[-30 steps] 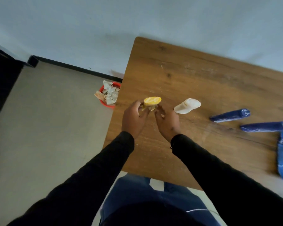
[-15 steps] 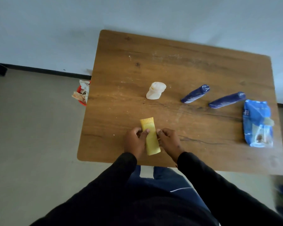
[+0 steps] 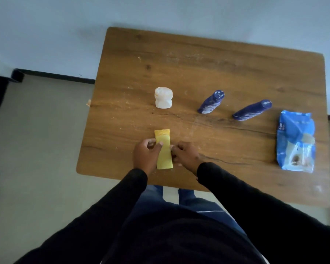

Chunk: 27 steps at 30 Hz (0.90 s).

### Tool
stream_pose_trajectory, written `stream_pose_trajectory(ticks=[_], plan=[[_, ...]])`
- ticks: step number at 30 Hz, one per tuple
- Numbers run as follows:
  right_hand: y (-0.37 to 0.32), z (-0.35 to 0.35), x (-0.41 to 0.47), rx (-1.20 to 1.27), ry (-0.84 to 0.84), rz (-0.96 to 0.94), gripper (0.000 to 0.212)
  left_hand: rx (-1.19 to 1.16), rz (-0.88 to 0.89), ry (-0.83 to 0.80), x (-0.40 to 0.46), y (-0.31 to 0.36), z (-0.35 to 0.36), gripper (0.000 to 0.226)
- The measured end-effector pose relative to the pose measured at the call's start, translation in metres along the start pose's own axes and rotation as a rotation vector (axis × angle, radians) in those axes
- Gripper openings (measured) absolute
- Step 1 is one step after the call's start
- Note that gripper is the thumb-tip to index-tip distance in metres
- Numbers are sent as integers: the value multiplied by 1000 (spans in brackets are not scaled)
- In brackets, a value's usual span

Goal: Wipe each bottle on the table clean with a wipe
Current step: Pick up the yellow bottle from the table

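Yellow bottle (image 3: 163, 149) lies flat near front edge of wooden table (image 3: 198, 63), cap end pointing away from person. L hand (image 3: 145, 156) grips its left side w/ thumb curled over top; R hand (image 3: 185, 154) has fingers curled against its right side, can't tell if it holds a wipe. White bottle (image 3: 163, 97) behind it, two dark blue bottles (image 3: 211, 102) (image 3: 251, 110) to the right, blue wipes pack (image 3: 295, 140) near right edge.

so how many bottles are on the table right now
4. A yellow bottle lies near the front edge, held between the left hand and right hand. A white bottle stands mid-table, and two dark blue bottles stand to its right. None looks hidden.
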State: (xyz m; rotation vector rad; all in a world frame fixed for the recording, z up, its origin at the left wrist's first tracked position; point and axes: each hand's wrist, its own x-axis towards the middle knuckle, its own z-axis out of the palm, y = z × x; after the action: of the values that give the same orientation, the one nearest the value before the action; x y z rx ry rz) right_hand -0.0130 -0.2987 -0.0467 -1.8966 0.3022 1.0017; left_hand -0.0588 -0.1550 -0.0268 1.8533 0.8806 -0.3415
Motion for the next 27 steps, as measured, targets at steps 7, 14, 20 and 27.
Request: stream_pose_trajectory(ticks=[7, 14, 20, 27], plan=[[12, -45, -17, -41, -88, -121, 39, -100, 55, 33, -36, 27, 17, 23], [28, -139, -48, 140, 42, -124, 28, -152, 128, -277, -63, 86, 96, 12], [85, -230, -58, 283, 531, -159, 22, -76, 101, -679, -83, 137, 199, 21], [141, -277, -38, 26, 1047, -22, 56, 35, 84, -777, -83, 173, 282, 21]])
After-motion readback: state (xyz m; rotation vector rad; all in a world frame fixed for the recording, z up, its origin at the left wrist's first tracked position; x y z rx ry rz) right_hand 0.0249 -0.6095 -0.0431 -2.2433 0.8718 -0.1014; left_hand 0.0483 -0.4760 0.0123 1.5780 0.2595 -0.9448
